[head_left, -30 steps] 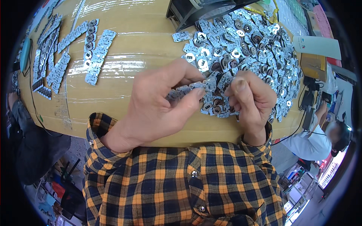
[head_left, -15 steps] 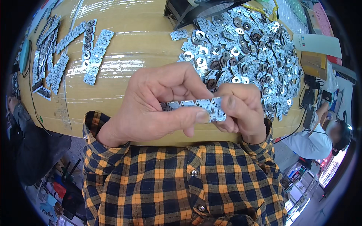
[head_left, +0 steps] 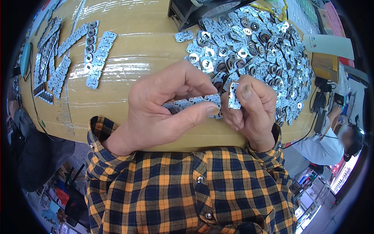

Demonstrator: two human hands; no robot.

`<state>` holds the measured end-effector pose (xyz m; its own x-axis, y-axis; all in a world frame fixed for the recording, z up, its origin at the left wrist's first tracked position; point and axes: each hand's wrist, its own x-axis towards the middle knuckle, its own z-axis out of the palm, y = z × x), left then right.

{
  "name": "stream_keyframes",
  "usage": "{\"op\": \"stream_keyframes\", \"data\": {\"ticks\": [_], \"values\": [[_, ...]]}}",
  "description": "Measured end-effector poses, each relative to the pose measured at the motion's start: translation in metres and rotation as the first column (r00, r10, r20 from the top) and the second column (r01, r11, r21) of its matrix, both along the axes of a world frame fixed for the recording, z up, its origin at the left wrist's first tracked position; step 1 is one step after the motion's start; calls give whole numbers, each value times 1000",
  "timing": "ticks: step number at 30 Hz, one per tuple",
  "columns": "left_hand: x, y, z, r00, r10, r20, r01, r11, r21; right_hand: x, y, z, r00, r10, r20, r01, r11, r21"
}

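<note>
My left hand is closed around a strip of joined small circuit boards, its thumb along the near side and fingers over the far side. Between the thumb and fingers of my right hand sits one single circuit board, white with dark parts, tilted on edge. A narrow gap parts it from the strip's right end. Beyond my hands a large pile of loose circuit boards spreads over the table, many bearing round metal coin-cell holders. The strip's left end is hidden in my left palm.
Several board strips lie at the table's left, with more stacked strips at the far left. A black box-shaped device stands at the back. A cardboard box and black cables are at right. People sit at both sides.
The single board in my right hand has come away from the strip's end. My right hand has moved slightly right and turned the piece more upright; my left hand keeps the strip.
</note>
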<state>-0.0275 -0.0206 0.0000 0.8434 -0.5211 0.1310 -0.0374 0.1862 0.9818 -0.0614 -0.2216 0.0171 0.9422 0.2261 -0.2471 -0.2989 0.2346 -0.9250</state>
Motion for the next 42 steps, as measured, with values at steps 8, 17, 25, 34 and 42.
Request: {"op": "stream_keyframes", "data": {"ticks": [8, 17, 25, 34, 42], "values": [[1, 0, 4, 949, 75, 307, -113, 988, 108, -3, 5, 3, 994, 10, 105, 20, 961, -277], [-2, -1, 7, 944, 160, 288, -221, 956, 193, 0, 2, -4, 999, 44, 19, -40, 982, -186], [1, 1, 8, 971, 101, 215, -150, 962, 227, -2, 5, -4, 999, -22, 41, 31, 976, -218], [0, -4, 1, 944, -73, 323, 40, 993, 109, 3, 7, -4, 993, -106, 56, 118, 953, -281], [3, -5, 1, 962, 167, 215, -191, 977, 95, 2, 5, -4, 950, -112, 291, 236, 868, -436]]}}
